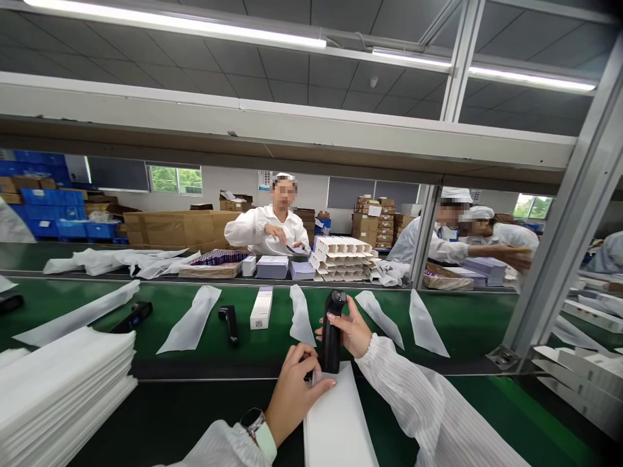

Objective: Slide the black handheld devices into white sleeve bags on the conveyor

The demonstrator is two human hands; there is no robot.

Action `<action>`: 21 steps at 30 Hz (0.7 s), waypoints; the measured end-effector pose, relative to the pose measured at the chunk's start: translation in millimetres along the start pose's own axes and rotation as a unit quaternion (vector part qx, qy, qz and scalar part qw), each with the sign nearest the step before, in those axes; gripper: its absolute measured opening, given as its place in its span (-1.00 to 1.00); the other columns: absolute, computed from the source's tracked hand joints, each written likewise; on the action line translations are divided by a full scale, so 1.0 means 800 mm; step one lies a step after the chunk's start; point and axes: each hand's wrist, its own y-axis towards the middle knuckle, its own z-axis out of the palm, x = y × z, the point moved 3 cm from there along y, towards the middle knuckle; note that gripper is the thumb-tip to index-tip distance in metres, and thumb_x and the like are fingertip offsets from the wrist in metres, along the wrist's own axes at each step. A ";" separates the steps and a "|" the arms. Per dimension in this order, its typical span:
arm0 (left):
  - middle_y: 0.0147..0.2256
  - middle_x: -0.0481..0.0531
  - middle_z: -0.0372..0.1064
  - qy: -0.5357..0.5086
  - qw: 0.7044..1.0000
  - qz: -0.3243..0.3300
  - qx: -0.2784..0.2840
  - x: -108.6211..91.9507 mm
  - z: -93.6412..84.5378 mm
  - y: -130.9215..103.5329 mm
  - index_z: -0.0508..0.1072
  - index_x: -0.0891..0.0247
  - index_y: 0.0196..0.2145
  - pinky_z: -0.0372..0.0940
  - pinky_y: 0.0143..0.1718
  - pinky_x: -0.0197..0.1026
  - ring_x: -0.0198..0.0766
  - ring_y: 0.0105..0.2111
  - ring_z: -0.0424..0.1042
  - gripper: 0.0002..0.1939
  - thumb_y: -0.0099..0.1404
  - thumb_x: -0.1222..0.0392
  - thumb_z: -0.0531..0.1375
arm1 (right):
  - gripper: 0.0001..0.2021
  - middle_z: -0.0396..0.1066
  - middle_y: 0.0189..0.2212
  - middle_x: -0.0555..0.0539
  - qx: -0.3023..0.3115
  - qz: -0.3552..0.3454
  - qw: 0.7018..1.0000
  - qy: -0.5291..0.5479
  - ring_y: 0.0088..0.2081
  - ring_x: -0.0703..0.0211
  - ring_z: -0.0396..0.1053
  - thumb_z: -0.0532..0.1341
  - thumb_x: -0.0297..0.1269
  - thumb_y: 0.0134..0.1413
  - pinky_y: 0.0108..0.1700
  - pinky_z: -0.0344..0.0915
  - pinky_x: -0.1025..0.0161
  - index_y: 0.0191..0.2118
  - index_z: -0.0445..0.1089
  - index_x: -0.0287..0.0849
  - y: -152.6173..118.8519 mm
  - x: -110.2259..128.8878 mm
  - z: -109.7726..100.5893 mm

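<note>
My right hand (351, 327) wraps round a black handheld device (331, 344) with a rounded head, held upright. The device's lower end meets the top edge of a white packing sleeve (338, 421); I cannot tell whether it is inside. My left hand (296, 392) is at that same edge, with thumb and fingers pinching the sleeve. Beyond my hands, on the green conveyor belt (189, 370), lie another black device (228, 324), a narrow white box (261, 307) and several loose white sleeves, one of them (302, 314) just left of the held device.
A tall stack of white sleeves (58, 395) stands at near left. Open white cartons (579, 383) lie at the right by a metal post (559, 214). Across the belt, a person in white (272, 230) works beside stacked cartons (341, 259); other co-workers are further right.
</note>
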 end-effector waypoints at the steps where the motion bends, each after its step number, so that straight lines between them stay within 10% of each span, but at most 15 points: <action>1: -0.33 -0.01 0.18 -0.017 1.000 -0.007 -0.003 -0.002 -0.002 0.001 0.20 0.25 -0.64 0.15 -0.21 -0.17 -0.18 -0.24 0.18 -0.73 0.02 0.10 0.19 | -0.50 0.31 -0.52 0.06 0.010 0.010 1.000 -0.014 -0.47 0.09 0.39 0.27 -0.18 -0.22 -0.42 0.30 0.10 -0.18 -0.03 -0.03 0.000 -0.001 0.001; 10: -0.30 -0.02 0.11 -0.186 0.975 -0.111 -0.049 -0.013 -0.033 0.020 0.20 0.26 -0.60 0.10 -0.42 -0.29 -0.26 -0.33 0.21 -0.68 0.07 -0.04 0.11 | -0.60 0.18 -0.60 0.08 0.123 0.088 0.982 -0.109 -0.56 0.40 0.18 0.22 0.02 -0.24 -0.50 0.16 0.39 -0.50 0.16 -0.24 -0.003 -0.016 0.005; 16: -0.23 -0.01 0.11 -0.277 0.953 -0.120 -0.033 -0.036 -0.046 0.020 0.20 0.29 -0.63 0.10 -0.28 -0.30 -0.20 -0.16 0.18 -0.68 0.06 0.00 0.14 | -0.48 0.24 -0.50 -0.07 0.197 0.116 0.969 -0.098 -0.39 0.26 0.23 0.13 0.16 -0.24 -0.37 0.17 0.28 -0.55 0.33 -0.35 -0.006 -0.016 0.006; 21: -0.20 -0.02 0.10 -0.338 0.933 -0.088 -0.086 -0.065 -0.075 0.023 0.24 0.28 -0.59 0.10 -0.26 -0.29 -0.20 -0.14 0.17 -0.71 0.07 0.01 0.14 | -0.34 0.26 -0.20 -0.11 0.277 0.113 0.952 0.070 -0.18 0.13 0.26 0.22 0.10 -0.32 -0.24 0.19 0.16 0.00 0.16 -0.01 -0.029 0.002 0.027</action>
